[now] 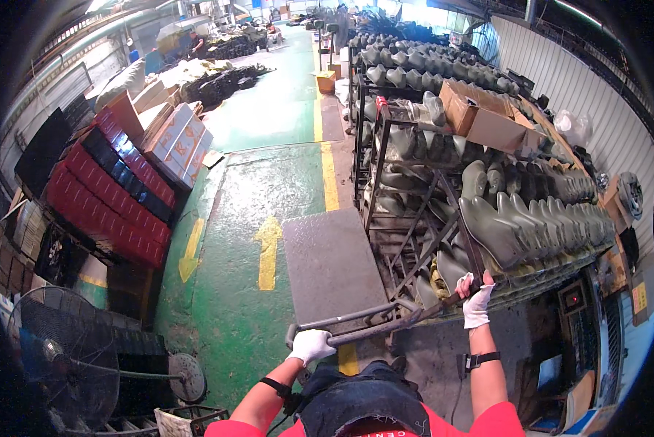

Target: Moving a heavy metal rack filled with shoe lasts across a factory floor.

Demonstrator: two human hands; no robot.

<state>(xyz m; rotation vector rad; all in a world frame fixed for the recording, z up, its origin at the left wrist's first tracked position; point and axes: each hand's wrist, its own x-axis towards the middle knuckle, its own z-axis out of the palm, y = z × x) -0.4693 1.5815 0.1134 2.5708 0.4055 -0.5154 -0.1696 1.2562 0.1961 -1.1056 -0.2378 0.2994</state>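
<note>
My left hand (312, 346), in a white glove, is closed round the near end of a grey tubular metal handle (356, 318). Beyond this handle lies a flat grey plate (334, 262) at floor level; whether the two are joined is hard to tell. My right hand (477, 300) wears a white glove that leaves some fingertips bare. It grips the dark metal bar of a rack (472, 237) at the rack's near corner. Rows of dark green rubber boots (498, 229) lie on the rack, close to that hand.
More boot racks (407, 62) line the right side, with an open cardboard box (480, 116) on top. Stacked red boxes (108, 197) and a large fan (65, 357) stand at left. Yellow arrows (268, 251) mark the green floor aisle. People are far off.
</note>
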